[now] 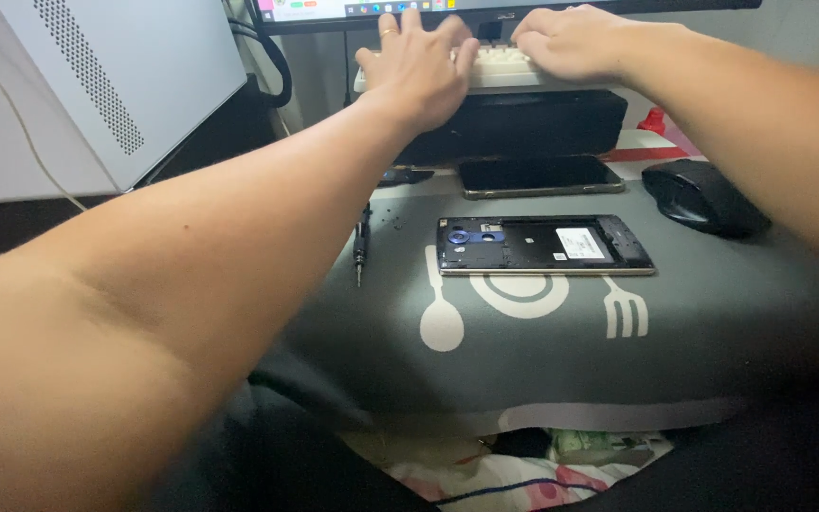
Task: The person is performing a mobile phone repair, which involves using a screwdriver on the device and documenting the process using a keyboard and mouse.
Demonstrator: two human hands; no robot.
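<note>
Here, a pale keyboard [502,68] is touched by the left hand [421,64] with spread fingers and by the right hand [571,40] with curled fingers, nothing being gripped, while an opened phone [544,246] is seen well below the keyboard

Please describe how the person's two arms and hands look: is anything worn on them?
Both forearms are bare, with no sleeves, gloves or watch in view. The left hand wears a thin gold-coloured ring on one finger. The right hand shows no ring or other jewellery. The fingernails look short and unpainted.
</note>
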